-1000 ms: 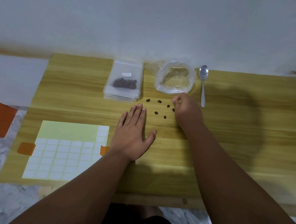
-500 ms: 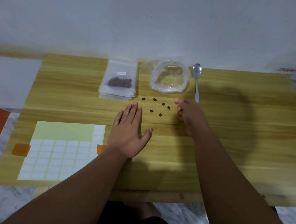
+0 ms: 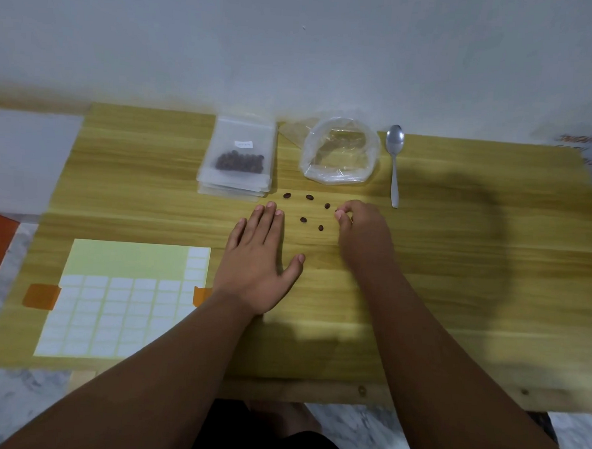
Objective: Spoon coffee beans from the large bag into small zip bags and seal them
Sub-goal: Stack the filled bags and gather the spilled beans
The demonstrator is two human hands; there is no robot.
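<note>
head | five dark loose beans (image 3: 303,220) on tabletop (image 3: 457,267) | large bag (image 3: 338,179) clear, crumpled | left grip (image 3: 258,256) flat | right grip (image 3: 359,227) pinching bean (image 3: 337,211)

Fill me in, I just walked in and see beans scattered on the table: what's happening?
A person seems to be picking stray coffee beans off the wooden table. Their right hand pinches one bean at its fingertips, while the left hand lies flat on the wood. Five more loose beans lie between the hands. The spoon rests untouched beside the large clear bag, and a filled small zip bag tops the stack of bags.
</note>
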